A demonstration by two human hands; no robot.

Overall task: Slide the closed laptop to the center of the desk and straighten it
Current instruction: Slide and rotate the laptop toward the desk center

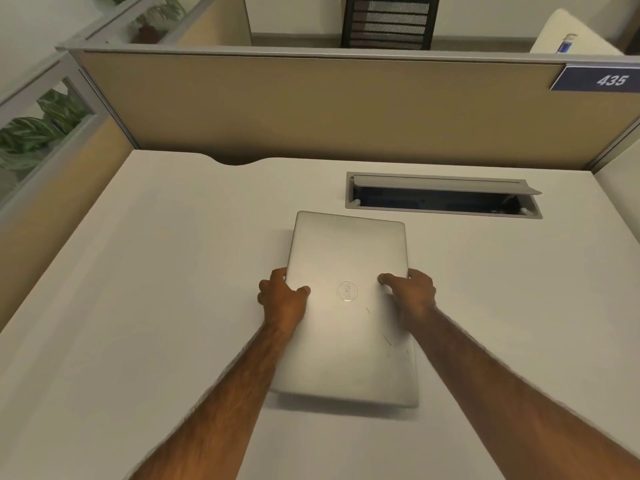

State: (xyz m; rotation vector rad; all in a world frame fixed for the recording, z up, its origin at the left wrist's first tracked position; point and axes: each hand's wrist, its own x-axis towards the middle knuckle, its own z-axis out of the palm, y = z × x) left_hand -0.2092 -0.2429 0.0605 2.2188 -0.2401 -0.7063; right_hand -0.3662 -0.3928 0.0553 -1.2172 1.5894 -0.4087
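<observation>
Your left hand [282, 296] grips the left long edge of the closed laptop [346, 306], thumb lying across the lid and the fingers curled over the side. Your right hand [412, 292] holds the opposite edge the same way, thumb pressed on the lid just beside the round logo [347, 291]. The silver laptop lies flat on the pale surface [138, 271], roughly midway between its left and right sides, with a short end pointing away from you and the whole body turned slightly off square. Its far end sits near the open cable tray [445, 195] set into the surface, not touching it. Behind stands a tan partition [311, 105] bearing a blue number plate [599, 79] reading 435.
</observation>
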